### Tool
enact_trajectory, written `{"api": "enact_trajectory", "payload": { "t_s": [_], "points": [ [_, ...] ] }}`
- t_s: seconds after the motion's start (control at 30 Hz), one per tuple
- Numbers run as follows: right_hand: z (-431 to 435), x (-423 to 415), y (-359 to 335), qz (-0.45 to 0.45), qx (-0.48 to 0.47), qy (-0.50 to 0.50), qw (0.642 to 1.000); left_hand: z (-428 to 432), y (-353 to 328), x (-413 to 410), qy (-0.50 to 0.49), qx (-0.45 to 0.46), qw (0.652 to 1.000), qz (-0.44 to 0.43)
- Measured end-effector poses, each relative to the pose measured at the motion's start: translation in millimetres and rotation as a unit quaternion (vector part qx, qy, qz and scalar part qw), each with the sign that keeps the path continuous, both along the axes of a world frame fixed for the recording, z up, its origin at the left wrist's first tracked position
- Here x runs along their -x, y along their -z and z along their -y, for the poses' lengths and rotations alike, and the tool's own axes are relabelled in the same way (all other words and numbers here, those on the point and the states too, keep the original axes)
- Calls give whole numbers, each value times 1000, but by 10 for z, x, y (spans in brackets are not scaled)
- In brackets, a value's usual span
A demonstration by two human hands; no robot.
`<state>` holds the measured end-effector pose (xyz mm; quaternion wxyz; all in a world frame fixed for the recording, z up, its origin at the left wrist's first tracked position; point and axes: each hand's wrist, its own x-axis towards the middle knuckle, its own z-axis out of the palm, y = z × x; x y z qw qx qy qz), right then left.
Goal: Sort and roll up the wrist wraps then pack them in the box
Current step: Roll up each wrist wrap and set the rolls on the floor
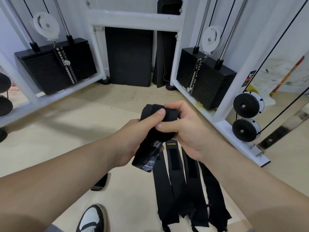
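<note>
Both hands, left hand (133, 139) and right hand (185, 129), closed around soft, limp wrist wrap (150, 131); best pinched at rolled end, loose tail dangling.

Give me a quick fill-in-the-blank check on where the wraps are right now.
1. Both hands hold one black wrap, partly ____.
2. Flat wraps lie side by side on the ____.
3. The yellow lettering on one flat wrap reads ____.
4. A black-and-white ____ shows at the bottom edge, left of the flat wraps.

Missing words: rolled; floor; XUEYING; shoe

shoe (92, 218) cut by bottom edge; flat wraps' (177, 185) upper ends behind hands (160, 129)
</note>
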<state>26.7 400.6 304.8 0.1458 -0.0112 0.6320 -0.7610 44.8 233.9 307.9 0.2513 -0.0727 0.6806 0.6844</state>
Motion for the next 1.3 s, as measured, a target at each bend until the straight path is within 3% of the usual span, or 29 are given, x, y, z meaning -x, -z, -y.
{"api": "enact_trajectory", "payload": {
  "t_s": [0.13,0.3,0.5,0.63,0.9,1.3],
  "points": [
    [-149,62,-86,104,105,-14,989,81,-26,37,19,5,1000,-16],
    [-253,52,-97,170,-8,-129,977,152,-11,47,67,17,995,-78],
    [-362,31,-64,174,-52,-163,970,185,57,9,113,112,980,-115],
    [-368,70,-54,162,-46,-118,979,220,36,51,63,153,982,-90],
    [-331,78,-57,210,57,14,976,286,151,128,-61,86,993,-52],
    [-243,141,119,143,-20,15,989,131,89,78,-71,165,970,-164]
  ]
}}
